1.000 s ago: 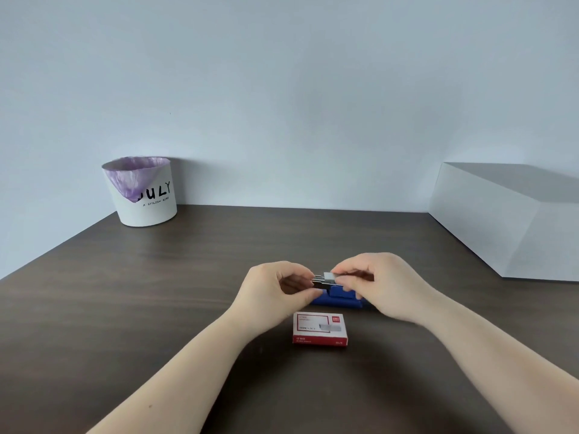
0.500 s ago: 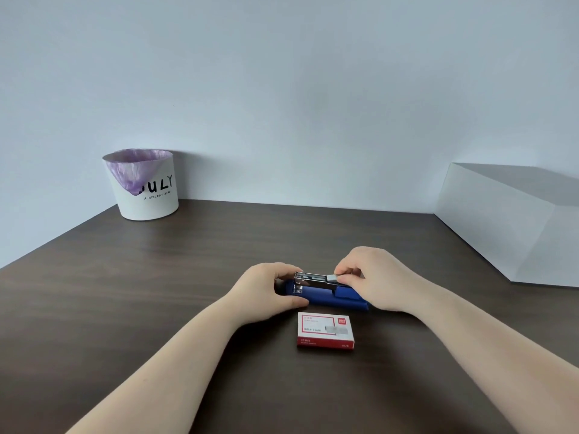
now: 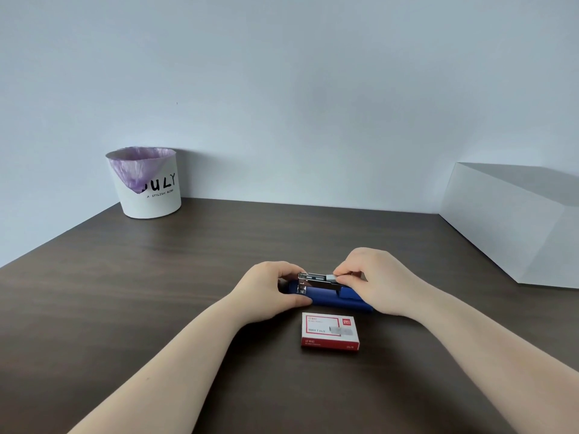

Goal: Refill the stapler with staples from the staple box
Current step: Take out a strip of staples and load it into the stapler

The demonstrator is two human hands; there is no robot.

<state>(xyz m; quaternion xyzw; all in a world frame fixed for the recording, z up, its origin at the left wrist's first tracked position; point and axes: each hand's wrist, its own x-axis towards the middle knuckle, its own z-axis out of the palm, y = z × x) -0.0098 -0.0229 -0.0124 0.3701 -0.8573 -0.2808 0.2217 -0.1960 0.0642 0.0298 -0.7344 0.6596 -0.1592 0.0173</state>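
A blue stapler [image 3: 332,298] lies on the dark wooden table [image 3: 125,292], its metal staple channel exposed on top. My left hand [image 3: 266,288] grips the stapler's left end against the table. My right hand [image 3: 372,277] pinches a small silvery strip of staples [image 3: 330,278] and holds it on the right part of the channel. The red and white staple box [image 3: 329,332] lies shut just in front of the stapler, nearer to me. The stapler's right end is hidden under my right hand.
A white bin [image 3: 147,186] with a purple liner and black lettering stands at the back left by the wall. A large white box [image 3: 513,227] sits at the right edge of the table.
The stapler came down from a raised hold to rest on the table. My left hand moved to its left end, and my right hand keeps the staple strip on the channel.
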